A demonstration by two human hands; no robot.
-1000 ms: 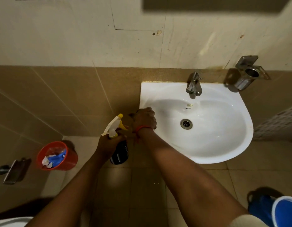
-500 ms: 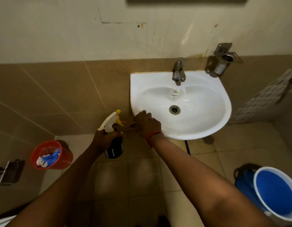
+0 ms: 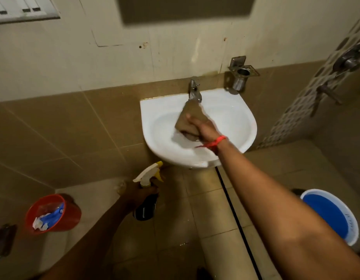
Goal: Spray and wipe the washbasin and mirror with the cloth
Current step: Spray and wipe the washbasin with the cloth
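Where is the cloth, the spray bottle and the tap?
cloth (image 3: 188,118), head view, on its middle, above the fingers.
spray bottle (image 3: 145,209), head view, on its dark body.
tap (image 3: 194,90), head view, on its metal spout.

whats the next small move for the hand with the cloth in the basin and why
Probably sweep the cloth across the washbasin toward its right side. The right hand presses it just below the tap, left of centre, so that side looks unwiped. The left hand holds the spray bottle low.
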